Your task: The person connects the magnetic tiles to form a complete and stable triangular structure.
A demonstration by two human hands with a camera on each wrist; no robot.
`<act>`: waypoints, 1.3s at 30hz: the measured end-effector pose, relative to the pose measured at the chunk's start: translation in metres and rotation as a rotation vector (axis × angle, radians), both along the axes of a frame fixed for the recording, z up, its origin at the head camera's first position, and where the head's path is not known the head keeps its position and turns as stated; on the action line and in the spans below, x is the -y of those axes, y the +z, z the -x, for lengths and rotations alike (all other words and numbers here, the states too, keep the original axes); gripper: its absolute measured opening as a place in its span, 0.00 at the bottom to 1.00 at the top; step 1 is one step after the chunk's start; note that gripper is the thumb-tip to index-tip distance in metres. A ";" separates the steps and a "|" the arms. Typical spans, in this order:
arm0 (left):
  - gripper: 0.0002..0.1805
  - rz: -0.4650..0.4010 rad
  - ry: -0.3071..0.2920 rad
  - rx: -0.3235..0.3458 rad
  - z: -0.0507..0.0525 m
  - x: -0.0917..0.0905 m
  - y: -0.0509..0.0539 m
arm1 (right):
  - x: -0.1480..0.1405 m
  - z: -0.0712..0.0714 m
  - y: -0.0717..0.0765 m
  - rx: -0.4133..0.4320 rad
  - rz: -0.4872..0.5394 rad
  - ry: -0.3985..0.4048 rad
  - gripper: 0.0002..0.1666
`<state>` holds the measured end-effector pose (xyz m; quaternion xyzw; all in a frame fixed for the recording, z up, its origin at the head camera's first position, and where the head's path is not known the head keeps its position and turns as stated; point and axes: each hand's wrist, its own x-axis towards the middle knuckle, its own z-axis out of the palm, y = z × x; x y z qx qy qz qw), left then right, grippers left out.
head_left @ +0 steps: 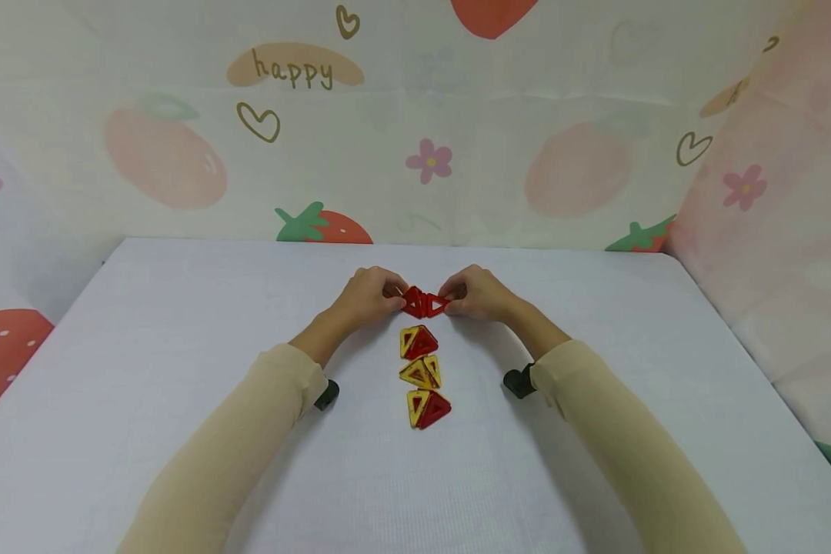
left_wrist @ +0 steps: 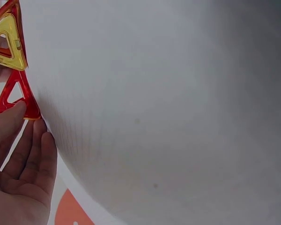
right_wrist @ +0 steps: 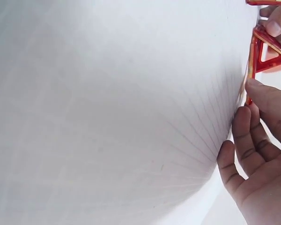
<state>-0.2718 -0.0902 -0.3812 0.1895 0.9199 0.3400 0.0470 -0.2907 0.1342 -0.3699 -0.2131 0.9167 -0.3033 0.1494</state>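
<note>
At the far middle of the table, two red triangular magnetic tile pieces meet edge to edge between the hands. The left hand (head_left: 372,297) pinches the left red piece (head_left: 413,302), which stands tilted up. Between thumb and fingers, the right hand (head_left: 481,295) pinches the right red triangle tile (head_left: 436,305), seen nearly edge-on in the right wrist view. Below them, toward the person, three more tile groups form a column: a yellow-and-red one (head_left: 418,342), a yellow one (head_left: 421,373) and another yellow-and-red one (head_left: 429,408). Fingertips partly hide the outer corners of the held tiles.
The white cloth-covered table (head_left: 201,323) ends at a printed fabric backdrop (head_left: 388,115) behind and another at the right. A black wrist device (head_left: 328,395) shows at the left cuff, and a similar one (head_left: 519,382) at the right cuff.
</note>
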 end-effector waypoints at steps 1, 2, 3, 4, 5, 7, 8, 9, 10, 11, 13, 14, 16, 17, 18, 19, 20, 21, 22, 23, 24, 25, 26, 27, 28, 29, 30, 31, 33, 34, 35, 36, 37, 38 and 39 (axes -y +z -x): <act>0.11 0.001 0.000 0.000 0.000 0.000 0.000 | 0.000 0.000 0.000 -0.002 0.003 0.002 0.14; 0.11 0.002 -0.002 -0.001 0.000 0.000 0.000 | 0.000 0.000 0.001 -0.004 0.005 0.005 0.14; 0.11 0.002 -0.003 -0.002 0.000 0.000 0.000 | 0.000 -0.001 0.001 -0.006 0.006 0.007 0.14; 0.11 0.002 -0.003 -0.003 0.000 0.000 0.000 | 0.000 -0.001 0.001 -0.008 0.007 0.008 0.14; 0.11 0.004 -0.004 -0.006 0.000 0.000 0.000 | 0.000 -0.001 0.002 -0.011 0.008 0.010 0.14; 0.11 0.002 -0.005 -0.007 0.000 0.001 0.000 | 0.000 0.000 0.002 -0.014 0.013 0.011 0.14; 0.11 0.002 -0.005 -0.009 0.000 0.001 0.000 | 0.000 0.000 0.003 -0.016 0.017 0.011 0.14; 0.11 0.002 -0.006 -0.011 0.000 0.001 0.000 | 0.000 0.000 0.003 -0.018 0.020 0.011 0.14; 0.11 0.001 -0.005 -0.011 0.000 0.001 0.000 | 0.000 0.000 0.003 -0.022 0.023 0.013 0.14; 0.11 0.001 -0.005 -0.011 0.000 0.001 0.000 | 0.000 0.000 0.003 -0.022 0.027 0.013 0.14; 0.11 0.001 -0.005 -0.009 0.000 0.001 0.000 | 0.000 0.001 0.003 -0.022 0.035 0.012 0.14; 0.11 0.000 -0.004 -0.008 0.000 0.001 0.000 | 0.000 0.001 0.003 -0.022 0.039 0.013 0.14; 0.11 0.000 -0.003 -0.004 0.000 0.001 0.000 | 0.001 0.001 0.003 -0.022 0.044 0.009 0.14; 0.11 0.001 -0.004 -0.003 -0.001 0.001 0.000 | 0.001 0.001 0.004 -0.021 0.049 0.005 0.14; 0.11 0.001 -0.005 -0.003 -0.001 0.001 -0.001 | 0.002 0.001 0.004 -0.024 0.053 0.005 0.15; 0.11 0.002 -0.005 -0.003 -0.001 0.001 -0.001 | 0.002 0.001 0.004 -0.028 0.058 0.005 0.15; 0.11 0.003 -0.005 -0.002 0.000 0.001 -0.001 | 0.003 0.001 0.005 -0.033 0.062 0.006 0.15; 0.11 0.005 -0.005 -0.003 0.000 0.001 -0.001 | 0.003 0.001 0.005 -0.037 0.067 0.004 0.15; 0.11 0.006 -0.004 -0.001 0.000 0.001 -0.001 | 0.004 0.001 0.006 -0.041 0.074 0.003 0.15; 0.11 0.007 -0.004 -0.001 0.000 0.001 -0.001 | 0.004 0.001 0.006 -0.041 0.083 0.002 0.15; 0.11 0.006 -0.004 -0.002 0.001 0.001 -0.002 | 0.005 0.001 0.006 -0.039 0.094 -0.001 0.16; 0.11 0.006 -0.005 -0.003 0.001 0.001 -0.001 | 0.006 0.001 0.006 -0.036 0.104 -0.004 0.16; 0.11 0.005 -0.006 -0.004 0.001 0.001 -0.002 | 0.007 0.001 0.006 -0.032 0.115 -0.006 0.16; 0.11 0.003 -0.007 -0.004 0.001 0.001 -0.002 | 0.008 0.001 0.006 -0.027 0.125 -0.010 0.16; 0.11 0.001 -0.007 -0.002 0.000 0.001 -0.002 | 0.009 0.001 0.007 -0.022 0.134 -0.012 0.16; 0.11 0.001 -0.006 0.000 0.000 0.001 -0.001 | 0.010 0.001 0.007 -0.020 0.141 -0.012 0.16; 0.11 0.000 -0.005 0.003 0.000 0.001 -0.001 | 0.011 0.001 0.007 -0.016 0.147 -0.011 0.16; 0.11 0.000 -0.003 0.008 0.000 0.001 -0.001 | 0.012 0.000 0.007 -0.015 0.151 -0.008 0.15; 0.11 0.002 0.000 0.016 0.000 0.001 -0.001 | 0.014 0.000 0.007 -0.010 0.156 -0.009 0.15; 0.12 0.002 0.002 0.019 0.000 0.001 0.000 | 0.014 0.000 0.007 -0.006 0.159 -0.010 0.15; 0.12 0.003 0.001 0.020 0.000 0.001 0.000 | 0.015 -0.001 0.008 -0.003 0.162 -0.011 0.15; 0.12 0.003 0.001 0.019 0.000 0.001 0.000 | 0.016 -0.001 0.008 0.002 0.167 -0.013 0.15; 0.11 0.003 0.001 0.019 -0.001 0.001 0.001 | 0.016 -0.001 0.008 0.005 0.170 -0.018 0.15; 0.11 0.002 0.001 0.018 -0.001 0.001 0.001 | 0.017 -0.001 0.008 0.007 0.172 -0.021 0.14; 0.11 0.001 0.002 0.018 -0.001 0.001 0.001 | 0.017 -0.001 0.008 0.006 0.172 -0.023 0.14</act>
